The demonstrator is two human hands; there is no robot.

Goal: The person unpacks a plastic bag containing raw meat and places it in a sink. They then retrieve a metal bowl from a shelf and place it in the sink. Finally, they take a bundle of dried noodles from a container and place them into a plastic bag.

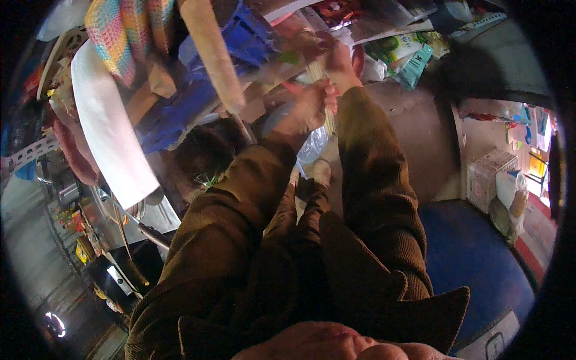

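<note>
My left hand (309, 108) is closed around the lower part of a bundle of thin pale sticks (317, 71), perhaps skewers or dry noodles. Just above it, my right hand (338, 63) is at the upper part of the same bundle; blur hides how its fingers lie. The ends of the bundle point down past my left hand. Beneath them is a clear plastic bag (312, 146), above my feet. A red thing shows beside my left hand's fingers.
A wooden post (216, 58) and a white roll or sheet (110, 130) stand at the left, with a blue plastic crate (249, 36) behind. Packets (416, 65) lie at the upper right. A white basket (488, 177) stands at the far right, near a blue surface (472, 261).
</note>
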